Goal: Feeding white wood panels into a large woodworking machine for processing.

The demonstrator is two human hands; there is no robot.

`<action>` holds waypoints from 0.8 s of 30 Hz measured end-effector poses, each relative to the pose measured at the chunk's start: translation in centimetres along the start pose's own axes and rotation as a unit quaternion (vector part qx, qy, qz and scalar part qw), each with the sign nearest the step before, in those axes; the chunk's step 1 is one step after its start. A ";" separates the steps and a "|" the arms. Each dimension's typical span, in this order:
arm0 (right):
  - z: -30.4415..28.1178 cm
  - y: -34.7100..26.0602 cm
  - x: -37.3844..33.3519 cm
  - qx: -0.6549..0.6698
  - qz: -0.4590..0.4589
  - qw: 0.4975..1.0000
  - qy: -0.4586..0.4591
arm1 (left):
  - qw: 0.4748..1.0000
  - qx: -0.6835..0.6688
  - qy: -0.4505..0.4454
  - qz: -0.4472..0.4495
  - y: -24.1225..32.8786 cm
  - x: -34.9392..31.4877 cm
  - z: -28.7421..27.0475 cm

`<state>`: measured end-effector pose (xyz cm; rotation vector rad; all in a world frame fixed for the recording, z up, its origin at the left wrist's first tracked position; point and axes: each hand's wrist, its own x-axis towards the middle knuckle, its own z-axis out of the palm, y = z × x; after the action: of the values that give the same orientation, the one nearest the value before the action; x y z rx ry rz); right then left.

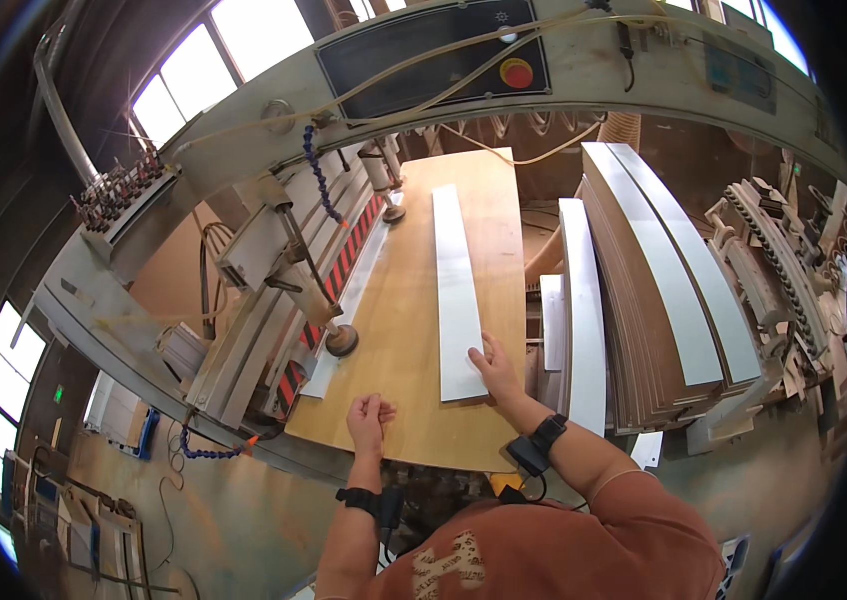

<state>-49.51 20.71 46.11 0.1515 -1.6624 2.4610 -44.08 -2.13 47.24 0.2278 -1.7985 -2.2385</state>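
A long white board [457,290] lies lengthwise on the wooden machine table [399,330]. At its near right corner is my right hand [496,372], thumb on the top face and the other fingers at the edge, gripping it. My left hand [369,420] hovers over the table's near edge with fingers loosely curled in and nothing visible in them. Farther left, another white board [332,360] lies along the striped guard [352,245], beneath two round-footed clamps [342,342]. Dark straps with small boxes sit on both my wrists.
Tall stacks of white-topped boards [659,260] stand to the right, with a narrower stack [584,290] beside the table. Overhead spans a machine beam with a control panel and red stop button [516,73]. Blue segmented hoses [319,175] hang at the left.
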 end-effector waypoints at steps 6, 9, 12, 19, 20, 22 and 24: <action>0.0 0.5 0.4 -0.077 -0.014 0.997 0.010 | 0.997 -0.053 0.047 0.016 -0.9 0.8 -0.6; -0.2 0.4 0.4 -0.099 -0.025 0.995 0.011 | 0.975 -0.167 0.144 -0.015 -1.1 2.3 -1.6; 0.2 -0.4 0.0 -0.077 -0.019 0.997 0.020 | 0.948 -0.237 0.202 -0.068 -1.0 4.9 -3.6; 0.1 0.4 -0.1 -0.040 0.003 0.999 0.031 | 0.930 -0.250 0.242 -0.124 -1.2 7.7 -3.9; -0.1 0.3 0.0 -0.042 -0.001 0.999 0.032 | 0.930 -0.253 0.238 -0.123 -1.0 7.9 -3.4; -0.4 0.3 0.1 -0.025 0.025 0.999 0.015 | 0.908 -0.323 0.245 -0.109 -0.7 7.8 -2.9; -0.1 -1.1 -0.4 0.005 0.047 0.999 0.017 | 0.908 -0.323 0.252 -0.093 1.4 6.4 -0.8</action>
<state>-48.91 21.16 46.98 0.0324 -1.6805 2.5241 -49.83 -5.03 48.72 0.7735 -0.7522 -2.4552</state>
